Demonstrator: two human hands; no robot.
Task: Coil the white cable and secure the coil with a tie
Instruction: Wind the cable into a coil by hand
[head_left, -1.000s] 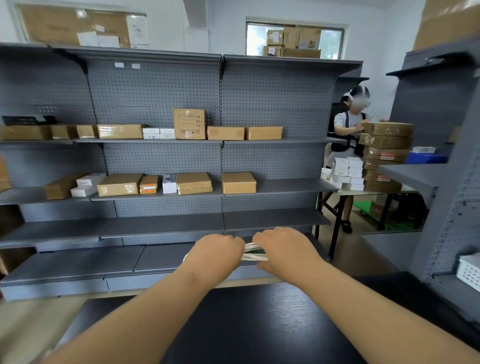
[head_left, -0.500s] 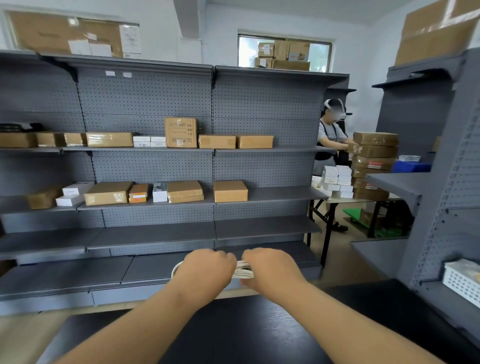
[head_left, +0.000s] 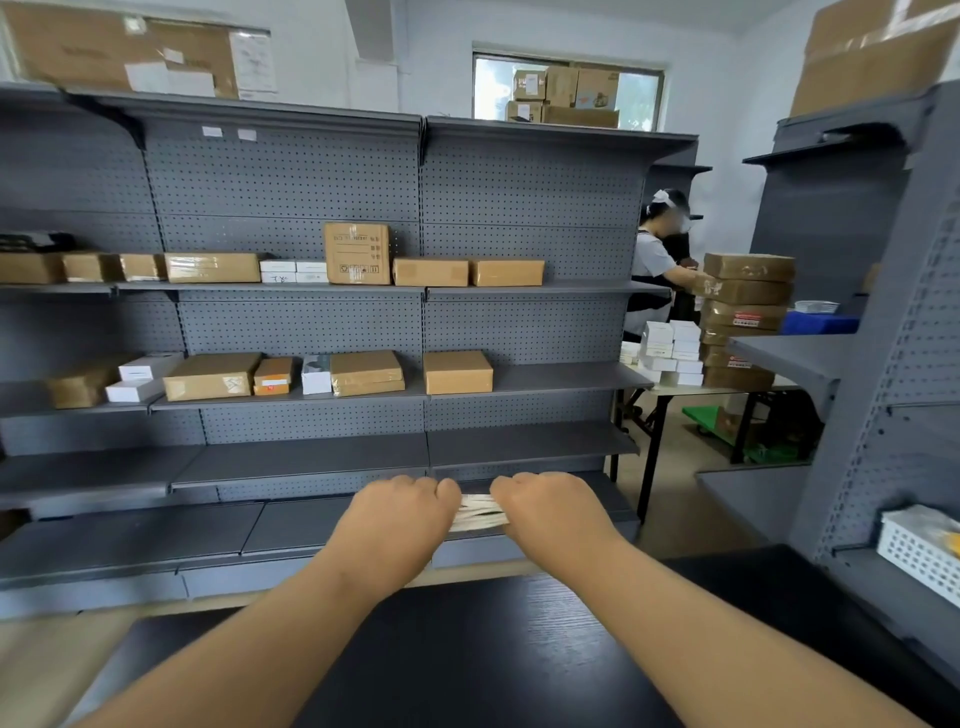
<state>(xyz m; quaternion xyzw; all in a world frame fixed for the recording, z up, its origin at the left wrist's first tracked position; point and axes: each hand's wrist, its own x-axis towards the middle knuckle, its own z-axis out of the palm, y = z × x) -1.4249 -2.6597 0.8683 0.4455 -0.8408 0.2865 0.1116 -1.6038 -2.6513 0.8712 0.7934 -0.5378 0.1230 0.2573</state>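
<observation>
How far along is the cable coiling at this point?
Done: the white cable looks gathered into several parallel strands. In hand: the left hand and right hand grip the bundle on either side, above the black table. Left: no tie shows on the visible strands, so securing seems outstanding.

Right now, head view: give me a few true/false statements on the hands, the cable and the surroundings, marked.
1. The left hand and the right hand both grip the white cable. True.
2. The white cable lies flat on the black table. False: it is held up between the two hands.
3. The white basket sits on the left shelving. False: it is on a shelf at the right.
4. A second person stands by the stacked boxes. True.
</observation>
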